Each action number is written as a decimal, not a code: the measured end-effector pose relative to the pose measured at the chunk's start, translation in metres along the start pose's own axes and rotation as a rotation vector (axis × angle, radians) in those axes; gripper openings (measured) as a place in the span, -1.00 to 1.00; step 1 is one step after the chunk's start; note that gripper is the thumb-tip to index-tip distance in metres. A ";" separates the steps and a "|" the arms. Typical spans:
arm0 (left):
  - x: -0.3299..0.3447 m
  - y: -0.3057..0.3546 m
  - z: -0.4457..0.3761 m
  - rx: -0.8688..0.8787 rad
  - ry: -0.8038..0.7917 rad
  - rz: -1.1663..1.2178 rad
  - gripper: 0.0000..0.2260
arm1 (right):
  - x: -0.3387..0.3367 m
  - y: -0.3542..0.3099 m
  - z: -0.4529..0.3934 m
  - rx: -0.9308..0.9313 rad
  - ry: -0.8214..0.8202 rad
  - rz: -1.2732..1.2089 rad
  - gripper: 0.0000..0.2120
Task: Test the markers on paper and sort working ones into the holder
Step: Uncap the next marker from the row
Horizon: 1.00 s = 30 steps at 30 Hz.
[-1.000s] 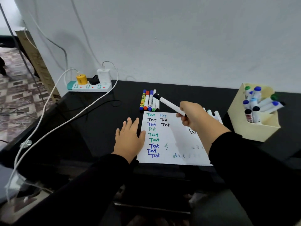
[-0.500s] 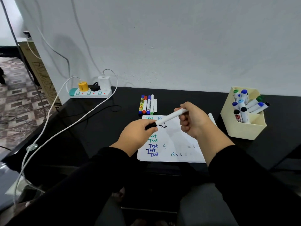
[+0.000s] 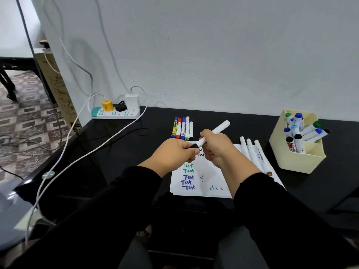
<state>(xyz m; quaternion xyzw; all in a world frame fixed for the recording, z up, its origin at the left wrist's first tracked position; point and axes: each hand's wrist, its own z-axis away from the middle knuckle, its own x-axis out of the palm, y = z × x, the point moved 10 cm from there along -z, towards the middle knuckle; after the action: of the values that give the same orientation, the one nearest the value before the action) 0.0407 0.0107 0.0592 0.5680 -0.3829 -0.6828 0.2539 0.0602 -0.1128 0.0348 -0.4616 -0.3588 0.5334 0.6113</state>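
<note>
Above the paper (image 3: 204, 183), my right hand (image 3: 217, 146) grips the white barrel of a marker (image 3: 219, 129) that slants up to the right. My left hand (image 3: 174, 154) pinches its black cap (image 3: 193, 146) at the lower end. The sheet carries rows of "Test" in green, blue and black. Beyond the paper lie several markers in a row (image 3: 182, 129). Three white markers (image 3: 252, 152) rest on the sheet's right side. A cream holder (image 3: 299, 160) at the right holds several capped markers.
The black desk (image 3: 116, 152) meets a white wall. A power strip (image 3: 115, 113) with chargers sits at the back left, and white cables (image 3: 81, 154) trail off the desk's left edge. A cardboard box (image 3: 58, 90) stands beside the desk.
My left hand lifted off the paper and took hold of the marker's black cap. My right hand swung the marker so the capped end points down-left.
</note>
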 end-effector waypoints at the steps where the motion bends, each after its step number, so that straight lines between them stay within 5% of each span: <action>1: 0.001 -0.003 0.000 -0.024 -0.015 0.061 -0.88 | 0.002 0.000 0.000 -0.001 -0.013 0.006 -0.78; 7: 0.006 -0.013 0.003 -0.157 -0.068 0.306 -0.82 | 0.008 0.001 -0.001 0.008 -0.022 0.018 -0.77; 13: -0.004 -0.006 0.004 -0.084 0.091 -0.034 -0.78 | 0.013 0.002 -0.005 0.053 0.031 0.034 -0.78; 19: -0.002 -0.029 0.015 -0.196 -0.079 0.305 -0.70 | -0.027 0.012 -0.028 0.063 0.079 -0.187 -0.77; 23: -0.018 -0.039 0.009 -0.187 0.077 0.213 -0.89 | -0.047 0.018 -0.036 0.027 0.092 -0.095 -0.75; 30: 0.006 -0.050 -0.014 -0.132 0.080 -0.238 -0.71 | -0.041 0.025 -0.047 -0.142 0.046 0.011 -0.84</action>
<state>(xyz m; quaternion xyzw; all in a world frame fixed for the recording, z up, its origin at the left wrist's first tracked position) 0.0572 0.0315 0.0141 0.6182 -0.2569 -0.7086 0.2230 0.0885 -0.1614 -0.0010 -0.5178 -0.3789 0.4993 0.5822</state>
